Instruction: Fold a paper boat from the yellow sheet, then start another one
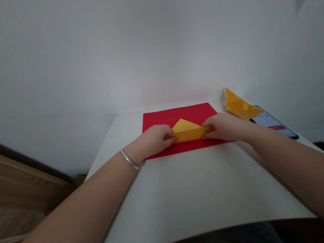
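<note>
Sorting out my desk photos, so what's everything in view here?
wall: one, white, behind the table
table: one, white, in front of the person
paper sheet: one, red, flat on the table
folded paper: one, yellow, on the red sheet
paper boat shape: one, yellow, at the table's far right, over the phone's end
smartphone: one, black, screen lit, right of the red sheet
wooden furniture: one, brown, left of the table
bangle: one, silver, on the left wrist
hands: two, left hand and right hand, pinching the folded paper's ends

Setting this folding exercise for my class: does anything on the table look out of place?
Yes: at the far right, a folded yellow paper sits tilted, partly on a smartphone, not flat on the white table.
</note>
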{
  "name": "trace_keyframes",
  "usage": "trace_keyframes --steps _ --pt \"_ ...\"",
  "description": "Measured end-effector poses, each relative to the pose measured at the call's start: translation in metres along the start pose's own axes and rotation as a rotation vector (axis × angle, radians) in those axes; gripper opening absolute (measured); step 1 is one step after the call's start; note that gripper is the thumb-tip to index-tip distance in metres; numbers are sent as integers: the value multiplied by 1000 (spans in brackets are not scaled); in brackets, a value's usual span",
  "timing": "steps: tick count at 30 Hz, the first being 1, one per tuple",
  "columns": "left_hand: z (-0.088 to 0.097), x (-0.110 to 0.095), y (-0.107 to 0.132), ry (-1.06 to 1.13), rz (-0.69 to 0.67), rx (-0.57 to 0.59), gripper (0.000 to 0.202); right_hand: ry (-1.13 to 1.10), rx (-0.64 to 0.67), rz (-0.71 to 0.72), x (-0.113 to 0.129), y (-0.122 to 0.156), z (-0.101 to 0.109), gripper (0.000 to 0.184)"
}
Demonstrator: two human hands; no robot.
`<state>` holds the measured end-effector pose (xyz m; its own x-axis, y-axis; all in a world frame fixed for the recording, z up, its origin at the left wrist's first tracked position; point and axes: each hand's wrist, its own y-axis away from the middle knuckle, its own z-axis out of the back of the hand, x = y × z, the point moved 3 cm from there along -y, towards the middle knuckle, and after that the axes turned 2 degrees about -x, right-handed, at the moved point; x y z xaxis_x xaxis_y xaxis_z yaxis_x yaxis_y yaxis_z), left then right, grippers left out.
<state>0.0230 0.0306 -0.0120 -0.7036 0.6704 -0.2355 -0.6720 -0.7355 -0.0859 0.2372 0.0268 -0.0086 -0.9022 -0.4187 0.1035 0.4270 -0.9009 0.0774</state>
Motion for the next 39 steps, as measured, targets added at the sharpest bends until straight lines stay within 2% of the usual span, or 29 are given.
trace_keyframes --steps 3,11,18,22,28,34,39 --pt "-2 3 0 7 67 -16 26 -39 11 -31 -3 -1 -1 22" --pt "-2 4 0 51 80 -28 27 -27 -13 -64 -2 -1 -1 24" --pt "1 1 -1 37 87 -34 22 140 -158 89 25 4 7 30" --pt "0 1 -2 25 77 -24 22 108 -171 101 36 -4 1 31" --pt "-2 5 -5 11 75 1 22 48 -155 29 32 -23 -7 31" --pt "0 8 -3 34 71 48 23 -11 -161 35 27 -23 -9 31" --pt "3 13 -2 28 109 116 21 83 -196 92 25 -23 -12 32"
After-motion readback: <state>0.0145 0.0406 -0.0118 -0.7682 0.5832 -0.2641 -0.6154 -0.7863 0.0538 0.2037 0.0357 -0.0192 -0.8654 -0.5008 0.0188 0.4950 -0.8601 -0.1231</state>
